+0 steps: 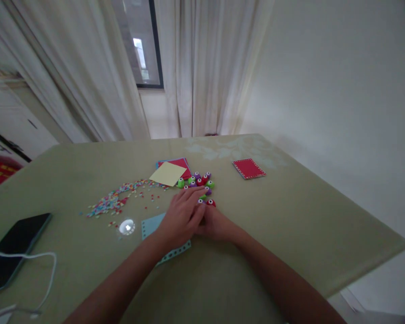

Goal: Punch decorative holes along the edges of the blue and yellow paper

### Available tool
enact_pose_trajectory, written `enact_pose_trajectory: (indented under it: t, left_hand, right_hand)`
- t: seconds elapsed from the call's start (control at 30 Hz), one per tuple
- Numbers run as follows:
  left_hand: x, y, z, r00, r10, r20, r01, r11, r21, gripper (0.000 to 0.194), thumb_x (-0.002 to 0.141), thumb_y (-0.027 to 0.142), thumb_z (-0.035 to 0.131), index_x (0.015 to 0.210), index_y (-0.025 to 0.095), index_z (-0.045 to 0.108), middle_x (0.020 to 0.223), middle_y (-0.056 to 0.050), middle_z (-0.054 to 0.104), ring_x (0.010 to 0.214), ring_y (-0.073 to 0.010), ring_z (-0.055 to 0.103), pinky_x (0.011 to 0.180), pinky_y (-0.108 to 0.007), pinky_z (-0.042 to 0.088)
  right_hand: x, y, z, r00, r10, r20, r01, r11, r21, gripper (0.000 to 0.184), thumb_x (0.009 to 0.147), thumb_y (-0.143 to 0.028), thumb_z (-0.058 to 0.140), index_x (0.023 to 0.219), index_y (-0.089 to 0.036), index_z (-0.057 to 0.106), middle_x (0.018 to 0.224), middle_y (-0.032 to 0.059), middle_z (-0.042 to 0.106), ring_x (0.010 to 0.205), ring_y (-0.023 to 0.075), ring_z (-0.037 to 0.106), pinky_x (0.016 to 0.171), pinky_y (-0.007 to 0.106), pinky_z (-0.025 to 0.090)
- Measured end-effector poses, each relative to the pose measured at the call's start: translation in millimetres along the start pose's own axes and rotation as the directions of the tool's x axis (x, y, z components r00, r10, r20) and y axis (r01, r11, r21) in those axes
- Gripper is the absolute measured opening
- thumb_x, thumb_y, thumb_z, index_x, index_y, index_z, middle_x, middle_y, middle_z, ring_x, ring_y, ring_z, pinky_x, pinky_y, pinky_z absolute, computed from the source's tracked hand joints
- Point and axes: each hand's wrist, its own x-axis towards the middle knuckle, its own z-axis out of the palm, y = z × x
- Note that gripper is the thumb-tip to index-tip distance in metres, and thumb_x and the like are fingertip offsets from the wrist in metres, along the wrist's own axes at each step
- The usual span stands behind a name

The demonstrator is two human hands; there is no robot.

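Nearest the camera, two forearms point(131, 274), reaching in over the bench point(310, 225). At mid-bench, ahead of the hands and partly under the fingers, at least thirteen eye beads point(209, 184), green, purple and red, some partly hidden. Left hand point(185, 211) laid across the fingers of the right hand point(214, 222), both against the near beads. Left grip with fingers fairly straight and close together; right grip mostly covered. Cannot tell from this view whether either holds a bead.

Partly under the left hand and wrist, one blue sheet point(151, 223) with dark dots along its edges. Just beyond the beads, one yellow card point(168, 173) on top of red card point(185, 165), with a blue edge below. To the left, many loose confetti bits point(113, 200), too many to count, and one shiny disc point(127, 227). Farther left, one black phone point(16, 238), crossed by one white cable point(37, 255). Well apart on the right, a red square point(249, 168) with a pale dashed border and a tiny corner mark, unreadable. No legible brand or label.
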Motion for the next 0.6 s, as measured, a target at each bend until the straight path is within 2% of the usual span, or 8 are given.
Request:
enact_pose_trajectory:
  t: [0.1, 0.2, 0.33, 0.43, 0.6]
  left_hand:
    - [26.0, -0.2, 30.0, 0.999, -0.032, -0.039, 0.034, 0.999, 0.030, 0.047, 0.112, 0.023, 0.041, 0.156, 0.018, 0.054, 0.156, -0.015, 0.063, 0.142, -0.0317, 0.056, 0.122, -0.055, 0.040]
    - [32.4, -5.0, 46.3, 0.998, -0.034, -0.054, 0.036, 0.999, 0.040, 0.048, 0.111, 0.020, 0.037, 0.156, 0.015, 0.054, 0.150, -0.017, 0.066, 0.136, -0.0329, 0.058, 0.119, -0.056, 0.040]
    - [26.5, -8.7, 49.3, 0.999, -0.030, -0.037, 0.031, 0.999, 0.027, 0.048, 0.112, 0.024, 0.033, 0.155, 0.013, 0.054, 0.143, -0.016, 0.069, 0.130, -0.0323, 0.060, 0.118, -0.055, 0.040]
    - [24.7, -8.6, 48.1, 0.999, -0.041, -0.014, 0.041, 0.999, 0.019, 0.048, 0.113, 0.026, 0.033, 0.157, 0.017, 0.051, 0.142, -0.015, 0.069, 0.128, -0.0308, 0.060, 0.117, -0.052, 0.040]
    - [25.0, -6.7, 47.3, 0.998, -0.063, 0.024, 0.063, 0.998, 0.010, 0.042, 0.112, 0.028, 0.037, 0.150, 0.022, 0.055, 0.139, -0.012, 0.067, 0.126, -0.0317, 0.058, 0.114, -0.052, 0.042]
  right_hand:
    - [0.5, 0.9, -1.3, 0.998, -0.059, -0.031, 0.059, 0.998, -0.004, 0.051, 0.080, -0.017, 0.082, 0.131, -0.019, 0.073, 0.141, 0.0154, 0.076, 0.131, 0.0315, 0.070, 0.116, 0.045, 0.054]
    - [0.8, 2.0, -4.2, 0.997, -0.065, -0.043, 0.065, 0.998, 0.009, 0.060, 0.077, -0.016, 0.080, 0.136, -0.019, 0.071, 0.148, 0.0165, 0.072, 0.136, 0.0325, 0.068, 0.120, 0.046, 0.052]
    - [1.0, 1.9, -4.8, 0.996, -0.079, -0.041, 0.081, 0.996, 0.038, 0.068, 0.076, -0.014, 0.076, 0.144, -0.020, 0.068, 0.154, 0.0158, 0.068, 0.146, 0.0335, 0.061, 0.125, 0.048, 0.048]
    - [0.2, 2.4, -2.6, 0.995, -0.078, -0.062, 0.081, 0.996, 0.047, 0.072, 0.079, -0.016, 0.076, 0.149, -0.022, 0.066, 0.155, 0.0141, 0.067, 0.148, 0.0343, 0.060, 0.127, 0.046, 0.046]
    - [-3.0, 14.2, 3.9, 0.999, 0.021, -0.045, -0.022, 1.000, -0.023, 0.072, 0.080, -0.017, 0.078, 0.151, -0.029, 0.067, 0.155, 0.0085, 0.067, 0.145, 0.0369, 0.062, 0.126, 0.044, 0.048]
